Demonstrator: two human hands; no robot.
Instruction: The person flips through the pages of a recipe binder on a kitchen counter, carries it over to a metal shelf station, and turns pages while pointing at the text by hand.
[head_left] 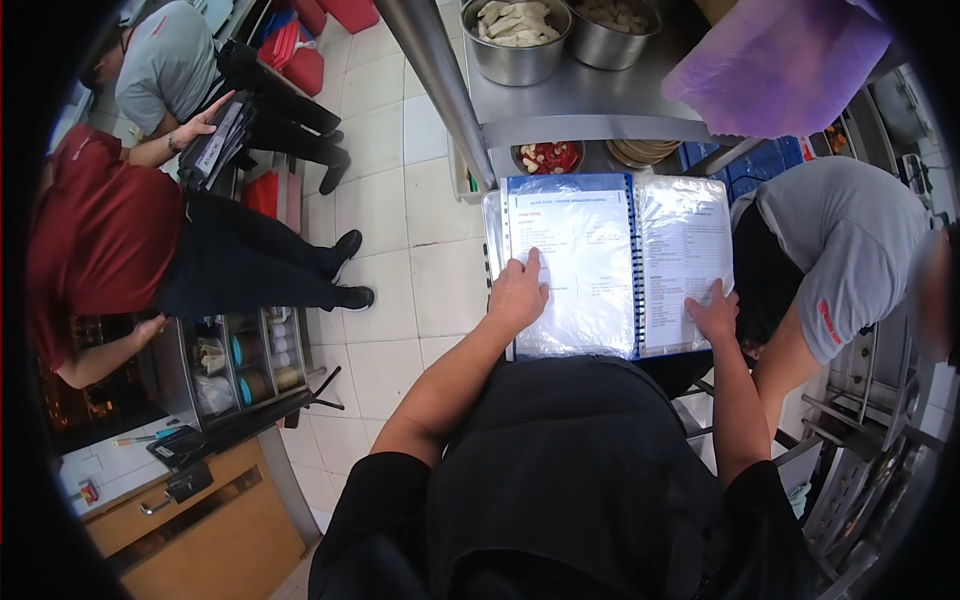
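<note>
An open ring binder (585,300) with printed pages in clear plastic sleeves lies in front of me, its spiral spine near the middle. On the left page rests my left hand (519,294), index finger extended onto the text and nothing gripped. My right hand (713,312) lies on the lower part of the right page, fingers apart. Light glares off the plastic, and the print is too small to read.
Beyond the binder, a steel shelf (640,95) holds two metal pots (518,45) of pale food. A purple cloth or bag (775,65) hangs at upper right. One person (845,225) bends close on the right; two others (110,240) stand left, beside an open drawer (245,365).
</note>
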